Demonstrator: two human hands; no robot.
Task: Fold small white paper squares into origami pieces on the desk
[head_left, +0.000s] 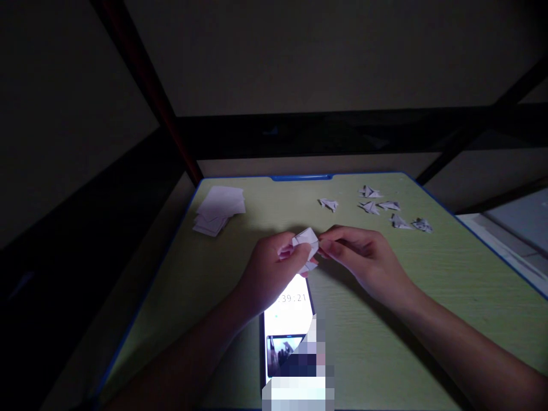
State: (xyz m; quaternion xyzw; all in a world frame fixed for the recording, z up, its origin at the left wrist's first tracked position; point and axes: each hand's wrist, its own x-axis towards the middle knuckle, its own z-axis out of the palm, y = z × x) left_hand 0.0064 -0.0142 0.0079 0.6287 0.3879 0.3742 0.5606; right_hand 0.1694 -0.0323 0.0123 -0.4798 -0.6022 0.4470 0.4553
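Above the middle of the table, my left hand (278, 262) pinches a small folded piece of white paper (306, 238), thumb laid across its front. The paper has several creased layers and a pointed upper edge. At its right edge, my right hand (363, 254) has thumb and forefinger pressed together on the paper's side. Below both hands lies a lit phone (289, 319), its screen showing digits and a small picture. My left hand and wrist cover part of it, and its lower end is blurred out.
A stack of white paper sheets (220, 205) lies at the table's far left. Toward the far right rest several small folded paper figures (369, 208), with one folded figure (329, 204) apart from them. The pale green table (428, 285) has a blue edge.
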